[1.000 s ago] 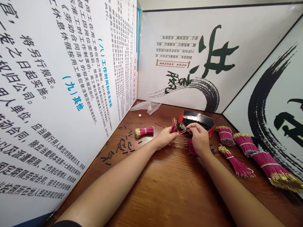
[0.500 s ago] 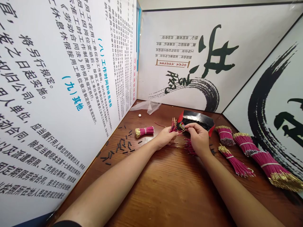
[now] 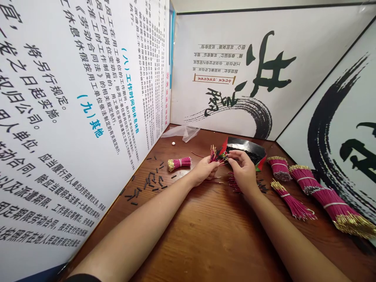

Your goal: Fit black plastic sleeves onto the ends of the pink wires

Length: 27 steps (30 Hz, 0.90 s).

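My left hand is closed around a small bunch of magenta wires with gold-coloured tips that stick up past the fingers. Thumb and fingertips of my right hand are pinched together at wire ends on the right side of that bunch; what sits between them is too small to make out. Just behind both hands stands a red and black box holding small black pieces. More loose magenta wires lie on the table, partly hidden beneath my right hand.
Short black tubes are scattered at the left, near a tied wire bundle. Several tied bundles lie at the right. A clear plastic bag rests at the back. Printed panels wall in the wooden table.
My right hand has shifted slightly left, its fingertips now lower and closer to the bunch. The left hand with the wires has moved a little left.
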Available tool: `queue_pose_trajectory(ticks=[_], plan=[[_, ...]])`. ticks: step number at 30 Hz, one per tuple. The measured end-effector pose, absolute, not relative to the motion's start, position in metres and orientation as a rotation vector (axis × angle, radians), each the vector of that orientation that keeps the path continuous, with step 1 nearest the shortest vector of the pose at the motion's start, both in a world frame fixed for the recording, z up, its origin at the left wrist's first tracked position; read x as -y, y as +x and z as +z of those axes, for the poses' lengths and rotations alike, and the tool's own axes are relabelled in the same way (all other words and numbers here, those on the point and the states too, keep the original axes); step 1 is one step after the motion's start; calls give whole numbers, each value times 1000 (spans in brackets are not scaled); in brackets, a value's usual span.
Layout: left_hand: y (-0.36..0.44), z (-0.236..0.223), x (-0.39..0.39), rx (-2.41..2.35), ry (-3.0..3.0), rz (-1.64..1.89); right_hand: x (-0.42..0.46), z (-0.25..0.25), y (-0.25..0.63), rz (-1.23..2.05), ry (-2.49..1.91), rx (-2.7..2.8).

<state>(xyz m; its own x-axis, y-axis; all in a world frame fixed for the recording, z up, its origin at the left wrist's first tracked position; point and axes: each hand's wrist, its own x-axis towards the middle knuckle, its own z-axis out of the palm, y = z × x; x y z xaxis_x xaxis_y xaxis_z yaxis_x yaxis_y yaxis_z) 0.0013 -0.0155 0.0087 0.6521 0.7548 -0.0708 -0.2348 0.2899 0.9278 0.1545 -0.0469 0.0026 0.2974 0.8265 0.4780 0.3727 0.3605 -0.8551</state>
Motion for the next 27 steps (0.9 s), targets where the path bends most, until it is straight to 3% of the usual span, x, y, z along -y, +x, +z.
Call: queue_pose_trajectory(ticks=[27], plan=[[1,7,15,-589,1091,728,46,6,162,253,-1369,1358]])
